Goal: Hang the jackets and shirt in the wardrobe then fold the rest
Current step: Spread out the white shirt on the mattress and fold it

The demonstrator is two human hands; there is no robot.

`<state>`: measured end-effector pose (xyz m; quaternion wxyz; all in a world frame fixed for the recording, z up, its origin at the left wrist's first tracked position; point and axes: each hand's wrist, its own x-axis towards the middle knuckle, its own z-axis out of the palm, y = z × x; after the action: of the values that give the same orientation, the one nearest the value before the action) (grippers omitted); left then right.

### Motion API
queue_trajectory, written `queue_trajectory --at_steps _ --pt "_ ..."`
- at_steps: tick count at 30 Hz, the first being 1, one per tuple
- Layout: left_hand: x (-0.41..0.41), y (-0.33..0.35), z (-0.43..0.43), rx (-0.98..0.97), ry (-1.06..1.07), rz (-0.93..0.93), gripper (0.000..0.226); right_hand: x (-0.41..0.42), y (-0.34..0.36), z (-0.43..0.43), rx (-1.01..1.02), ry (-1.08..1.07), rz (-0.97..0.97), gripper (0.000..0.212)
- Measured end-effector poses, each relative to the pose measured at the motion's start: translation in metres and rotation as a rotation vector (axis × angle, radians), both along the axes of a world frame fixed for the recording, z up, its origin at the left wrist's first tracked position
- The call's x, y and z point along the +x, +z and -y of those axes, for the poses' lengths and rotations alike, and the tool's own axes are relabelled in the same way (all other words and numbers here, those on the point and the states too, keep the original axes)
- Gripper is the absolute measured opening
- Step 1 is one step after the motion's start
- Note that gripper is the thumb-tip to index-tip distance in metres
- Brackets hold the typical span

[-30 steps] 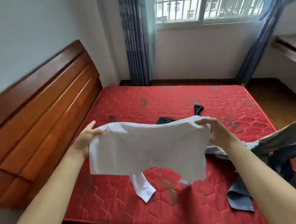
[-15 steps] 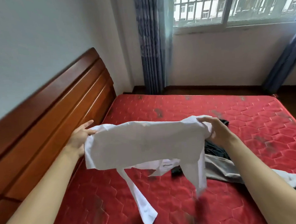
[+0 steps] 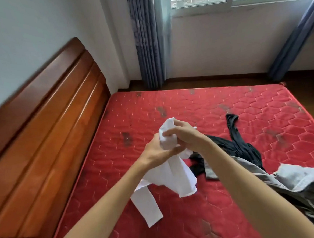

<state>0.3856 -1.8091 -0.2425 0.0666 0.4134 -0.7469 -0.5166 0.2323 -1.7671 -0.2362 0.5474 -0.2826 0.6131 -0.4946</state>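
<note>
Both left hand (image 3: 155, 151) and right hand (image 3: 184, 137) clutched the bunched white shirt (image 3: 173, 174) above the mattress (image 3: 152, 108), seemingly gathering it to hang.

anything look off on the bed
Dark smudges mark the red mattress in several spots. A black garment and a grey garment lie crumpled at its right. The white shirt is bunched in the left hand and right hand.
</note>
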Motion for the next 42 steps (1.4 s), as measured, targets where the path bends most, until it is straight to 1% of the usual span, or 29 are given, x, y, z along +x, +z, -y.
queue_trajectory --at_steps 1,3,5,6,9,12,13,14,15,16,17,18,19,20,23,24,26,27,30,31,33,35,36,37,38,40,41,42 --pt "-0.005 -0.004 0.003 0.035 0.061 -0.060 0.072 0.001 0.002 0.002 -0.016 0.027 0.019 0.042" --pt "-0.011 -0.010 0.011 0.121 0.130 -0.153 0.048 -0.004 0.004 -0.001 -0.027 0.071 0.068 0.053" --pt "-0.016 -0.011 0.019 0.180 0.151 -0.200 0.032 -0.014 0.001 -0.012 -0.021 0.074 0.056 0.060" --pt "-0.018 -0.012 0.023 0.208 0.186 -0.211 0.027 -0.021 -0.002 -0.021 -0.023 0.086 0.010 0.064" --pt "-0.030 -0.005 0.032 0.371 0.368 -0.247 0.028 -0.035 -0.022 -0.059 0.047 0.175 -0.230 0.077" --pt "-0.046 0.008 0.033 0.538 0.502 -0.337 0.025 -0.022 -0.053 -0.092 0.113 0.335 -0.353 0.094" --pt "-0.053 0.012 0.032 0.564 0.508 -0.353 0.026 -0.013 -0.064 -0.098 0.122 0.358 -0.461 0.101" --pt "-0.057 0.014 0.032 0.576 0.504 -0.360 0.027 -0.006 -0.076 -0.100 0.154 0.324 -0.623 0.102" --pt "-0.061 0.019 0.031 0.575 0.485 -0.358 0.028 -0.002 -0.088 -0.099 0.190 0.252 -0.798 0.093" --pt "-0.063 0.023 0.030 0.563 0.459 -0.350 0.033 -0.001 -0.095 -0.097 0.233 0.146 -0.948 0.070" --pt "-0.065 0.026 0.032 0.555 0.435 -0.346 0.047 -0.002 -0.100 -0.095 0.260 0.005 -1.047 0.041" --pt "-0.065 0.028 0.037 0.553 0.416 -0.356 0.062 -0.004 -0.101 -0.094 0.274 -0.116 -1.072 0.020" --pt "-0.062 0.030 0.043 0.542 0.411 -0.375 0.079 -0.009 -0.102 -0.095 0.280 -0.198 -1.046 0.014" --pt "-0.057 0.035 0.050 0.512 0.393 -0.388 0.081 -0.016 -0.101 -0.097 0.272 -0.257 -1.011 0.016" --pt "-0.033 0.048 0.069 0.415 0.357 -0.366 0.059 -0.038 -0.091 -0.105 0.097 -0.433 -0.972 0.022" --pt "-0.025 0.048 0.074 0.377 0.358 -0.335 0.053 -0.045 -0.085 -0.106 0.049 -0.489 -0.958 0.023" --pt "-0.010 0.047 0.079 0.275 0.342 -0.211 0.046 -0.059 -0.071 -0.104 -0.007 -0.514 -0.983 0.016" --pt "-0.005 0.046 0.081 0.224 0.313 -0.137 0.043 -0.064 -0.065 -0.101 -0.024 -0.490 -1.020 0.011" --pt "0.009 0.039 0.092 0.103 0.221 0.058 0.038 -0.075 -0.042 -0.090 -0.074 -0.423 -1.183 0.021" --pt "0.012 0.038 0.097 0.082 0.182 0.125 0.034 -0.079 -0.035 -0.086 -0.088 -0.391 -1.240 0.019" --pt "0.020 0.037 0.107 0.055 0.102 0.270 0.026 -0.085 -0.019 -0.081 -0.076 -0.280 -1.327 0.006" --pt "0.025 0.040 0.113 0.038 0.040 0.379 0.019 -0.089 -0.004 -0.077 -0.023 -0.099 -1.332 0.033" --pt "0.028 0.043 0.116 0.029 0.021 0.417 0.013 -0.091 0.004 -0.076 0.013 -0.017 -1.297 0.040" --pt "0.030 0.047 0.117 0.017 0.008 0.437 0.007 -0.092 0.009 -0.076 0.029 0.051 -1.265 0.043" --pt "0.033 0.051 0.118 0.001 0.011 0.430 0.008 -0.091 0.016 -0.076 0.051 0.108 -1.212 0.043" --pt "0.039 0.058 0.119 -0.053 0.063 0.329 0.017 -0.090 0.028 -0.079 0.074 0.211 -1.041 0.036" --pt "0.043 0.060 0.120 -0.085 0.097 0.265 0.024 -0.087 0.035 -0.080 0.081 0.263 -0.973 0.036" --pt "0.047 0.062 0.121 -0.100 0.124 0.208 0.030 -0.084 0.040 -0.081 0.097 0.325 -0.952 0.041"
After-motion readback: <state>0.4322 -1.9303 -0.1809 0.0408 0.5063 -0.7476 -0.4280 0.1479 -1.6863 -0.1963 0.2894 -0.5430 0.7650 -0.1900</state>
